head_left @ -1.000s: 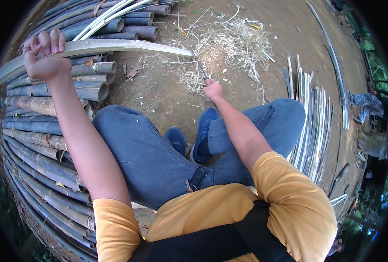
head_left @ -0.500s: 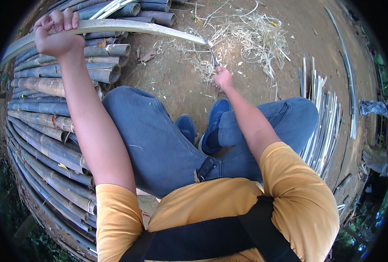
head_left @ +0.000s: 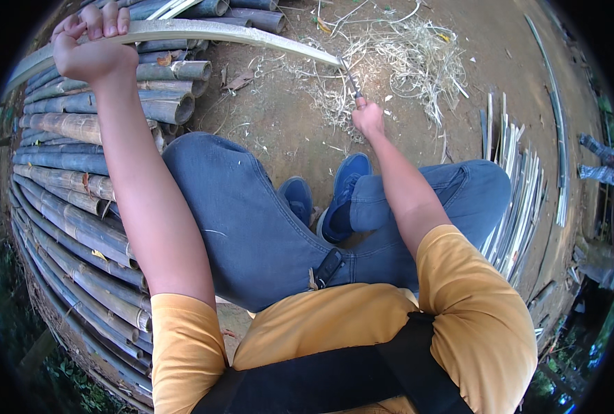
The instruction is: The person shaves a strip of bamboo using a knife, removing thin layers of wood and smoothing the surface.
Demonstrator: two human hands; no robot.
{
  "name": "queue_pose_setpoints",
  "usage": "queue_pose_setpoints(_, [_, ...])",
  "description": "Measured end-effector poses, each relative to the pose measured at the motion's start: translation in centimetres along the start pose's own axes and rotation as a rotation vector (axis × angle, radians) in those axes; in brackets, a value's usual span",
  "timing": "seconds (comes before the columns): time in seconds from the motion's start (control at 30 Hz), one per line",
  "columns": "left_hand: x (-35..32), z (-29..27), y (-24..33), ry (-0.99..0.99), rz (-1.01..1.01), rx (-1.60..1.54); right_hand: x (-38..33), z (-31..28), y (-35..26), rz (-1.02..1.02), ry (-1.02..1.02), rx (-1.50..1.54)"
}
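Observation:
My left hand (head_left: pixel 94 47) is closed around a long pale bamboo strip (head_left: pixel 231 33) at the upper left. The strip runs past the hand toward the left rim and reaches right, bending down slightly to its tip. In front of my feet, my right hand (head_left: pixel 368 119) grips the handle of a knife (head_left: pixel 352 79). The thin dark blade points up and left, and its upper end is at the strip's tip; whether it touches cannot be made out. Curly pale shavings (head_left: pixel 417 58) lie on the dirt beyond the knife.
Stacked bamboo poles (head_left: pixel 86 207) fill the left side beside my left leg. A bundle of split strips (head_left: pixel 517 200) lies by my right knee. Farther right is a long thin pole (head_left: pixel 555 117), with a crumpled plastic piece (head_left: pixel 598 172) near the rim.
My right hand and the knife have shifted a little to the right. The strip's tip has moved slightly right and up, while my left hand keeps its grip.

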State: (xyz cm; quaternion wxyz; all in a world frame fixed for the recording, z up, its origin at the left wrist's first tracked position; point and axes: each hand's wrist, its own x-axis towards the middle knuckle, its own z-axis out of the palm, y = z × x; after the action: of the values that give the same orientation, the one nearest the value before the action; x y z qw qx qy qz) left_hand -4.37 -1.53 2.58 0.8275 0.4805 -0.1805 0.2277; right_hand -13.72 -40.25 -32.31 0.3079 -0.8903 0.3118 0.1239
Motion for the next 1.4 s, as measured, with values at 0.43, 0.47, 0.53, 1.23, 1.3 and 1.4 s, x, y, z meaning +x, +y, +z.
queue_pose_setpoints(0.43, [-0.2,-0.6,-0.5,0.050,-0.015,0.004,-0.8,1.7,-0.2,-0.103,-0.015,-0.104])
queue_pose_setpoints(0.47, [0.0,-0.5,-0.7,0.028,-0.035,-0.023,0.7,2.1,1.5,0.017,-0.004,-0.034])
queue_pose_setpoints(0.53, [0.2,0.3,-0.4,0.036,-0.011,0.002,1.7,1.5,0.8,0.083,0.024,0.007])
queue_pose_setpoints(1.23, [-0.9,1.4,-0.6,0.056,0.025,0.041,1.8,-1.1,-1.7,0.041,-0.026,-0.158])
queue_pose_setpoints(1.3, [-1.0,1.4,0.1,0.065,0.047,0.065,2.0,-2.2,-1.7,-0.026,-0.076,-0.165])
queue_pose_setpoints(1.4, [-0.5,0.3,1.0,-0.001,0.028,0.004,0.5,-2.0,-0.7,-0.123,-0.061,-0.189])
